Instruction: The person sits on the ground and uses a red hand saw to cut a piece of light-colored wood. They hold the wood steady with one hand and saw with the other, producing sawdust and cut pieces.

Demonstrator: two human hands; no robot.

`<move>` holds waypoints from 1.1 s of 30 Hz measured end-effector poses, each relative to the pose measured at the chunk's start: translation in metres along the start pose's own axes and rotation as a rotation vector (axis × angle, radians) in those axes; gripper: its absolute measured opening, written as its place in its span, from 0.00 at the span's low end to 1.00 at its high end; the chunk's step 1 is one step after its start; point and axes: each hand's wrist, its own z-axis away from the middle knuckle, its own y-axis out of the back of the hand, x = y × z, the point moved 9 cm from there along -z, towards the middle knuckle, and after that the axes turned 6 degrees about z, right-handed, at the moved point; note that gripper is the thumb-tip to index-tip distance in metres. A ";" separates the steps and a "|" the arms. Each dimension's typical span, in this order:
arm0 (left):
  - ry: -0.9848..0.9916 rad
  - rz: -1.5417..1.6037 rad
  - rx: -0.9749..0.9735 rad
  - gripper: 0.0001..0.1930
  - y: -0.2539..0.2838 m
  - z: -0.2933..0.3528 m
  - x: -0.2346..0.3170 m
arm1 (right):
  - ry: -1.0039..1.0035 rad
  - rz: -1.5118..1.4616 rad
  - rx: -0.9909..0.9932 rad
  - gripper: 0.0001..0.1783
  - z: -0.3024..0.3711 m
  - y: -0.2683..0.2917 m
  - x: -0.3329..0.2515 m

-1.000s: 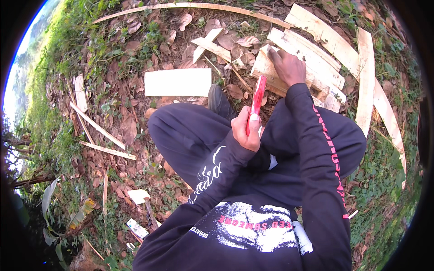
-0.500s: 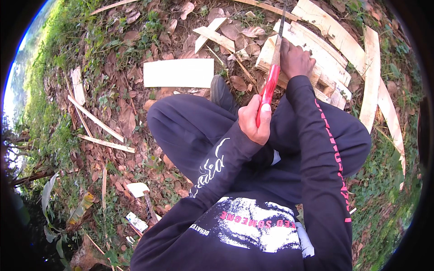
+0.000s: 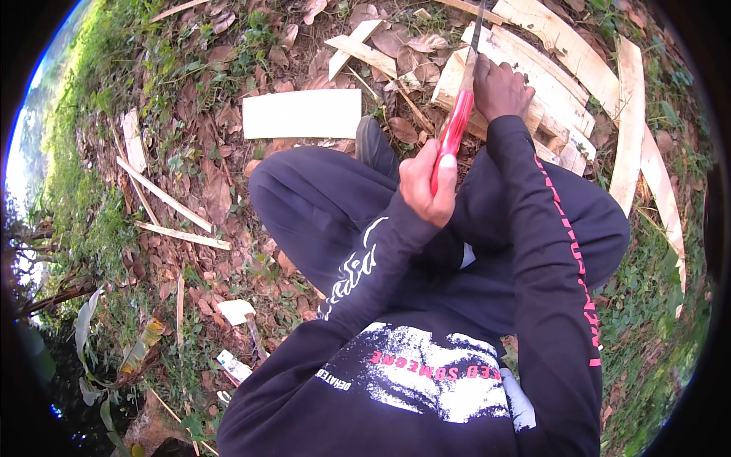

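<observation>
- Red and glossy, the handle (image 3: 456, 124) is sitting in the left hand (image 3: 425, 190) — fingers wrapping it, thumb lying along it.
- Its narrow blade (image 3: 474, 49), brownish near the handle, darker beyond, is reaching over the pale block (image 3: 450, 82).
- Right hand (image 3: 503, 90) is resting on the block beside the blade — I cannot tell its grip.

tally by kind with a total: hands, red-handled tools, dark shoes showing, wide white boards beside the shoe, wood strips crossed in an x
left hand and right hand: 2
red-handled tool: 1
dark shoe: 1
wide white board: 1
crossed wood strips: 2
total: 7
</observation>
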 end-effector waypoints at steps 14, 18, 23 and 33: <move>0.111 0.106 -0.032 0.11 0.001 0.007 0.001 | 0.022 0.000 -0.068 0.30 -0.008 -0.009 0.004; 0.160 0.221 -0.026 0.12 0.030 0.053 0.028 | 0.006 -0.043 -0.124 0.32 -0.006 -0.011 0.010; -0.078 0.016 0.051 0.12 -0.022 -0.063 0.002 | 0.115 -0.038 -0.195 0.32 -0.008 -0.016 -0.006; -0.011 0.064 0.011 0.10 -0.004 0.003 0.010 | 0.071 -0.112 -0.119 0.32 0.003 -0.015 0.002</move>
